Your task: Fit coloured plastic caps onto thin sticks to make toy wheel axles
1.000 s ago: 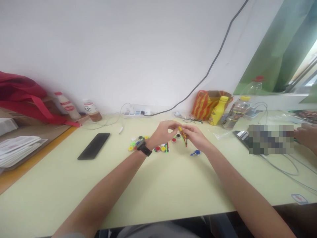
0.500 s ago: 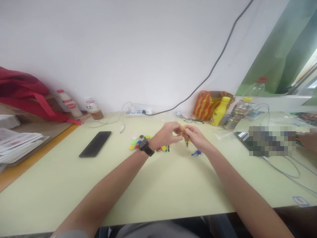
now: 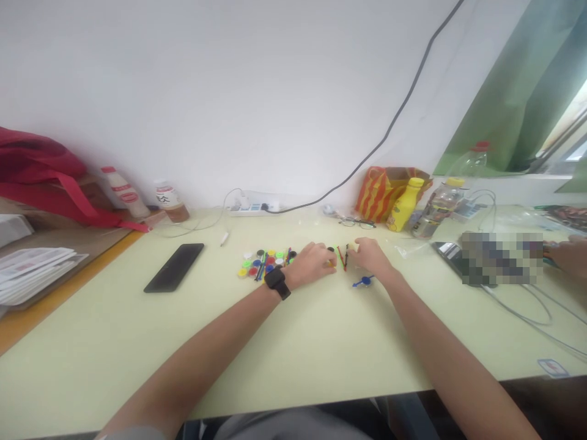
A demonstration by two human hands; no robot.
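Observation:
My left hand (image 3: pixel 312 266), with a black watch (image 3: pixel 277 280) at its wrist, reaches down over small plastic pieces; its fingers are curled, and a bit of yellow shows at the tips. What they grip, if anything, is hidden. Colourful round discs (image 3: pixel 252 271) and thin sticks (image 3: pixel 260 269) lie left of and partly under it. To the right, my right hand (image 3: pixel 372 258) is closed with bent fingers, their contents unclear. Just left of its fingertips lie a red stick (image 3: pixel 342 258) and a black stick (image 3: pixel 347 256). A blue disc with an arrow-like stick (image 3: pixel 364 281) lies below it.
A black phone (image 3: pixel 174 267) lies at the left. Along the wall stand two bottles, a power strip (image 3: pixel 251 209), glasses (image 3: pixel 356 223), a striped bag (image 3: pixel 376 195) and a yellow bottle (image 3: pixel 405 205). Another person's hand (image 3: pixel 568 260) is at the far right beside cables.
My hands were together at a small yellow piece; now they are apart. My left hand has moved left and down to the pieces, my right hand slightly right, uncovering the red and black sticks.

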